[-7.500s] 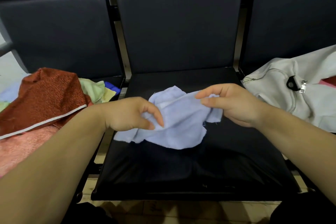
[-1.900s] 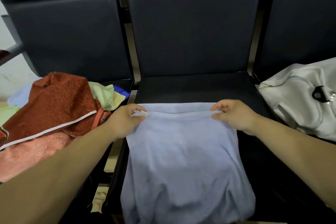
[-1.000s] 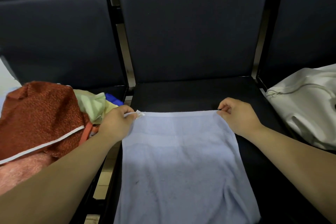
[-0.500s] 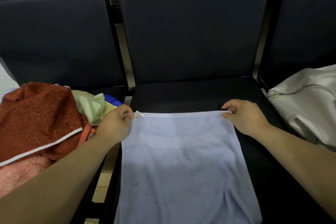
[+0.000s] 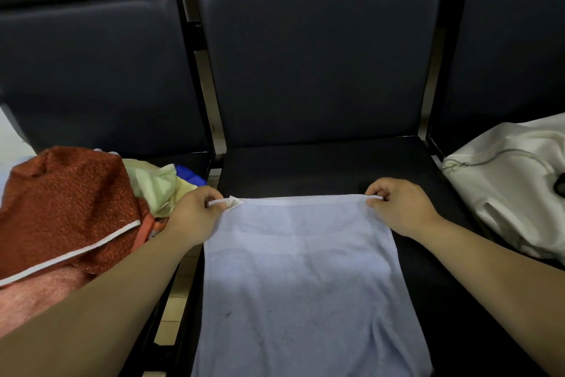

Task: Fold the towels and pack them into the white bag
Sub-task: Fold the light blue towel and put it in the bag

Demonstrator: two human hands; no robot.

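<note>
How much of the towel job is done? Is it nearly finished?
Not nearly. Done: the light blue towel is spread flat over the middle seat, not yet folded. In hand: the left hand and right hand each pinch a far corner. Left: folding it, then the rust-red towel, pink towel and pale green cloth piled on the left seat, and packing all into the white bag.
</note>
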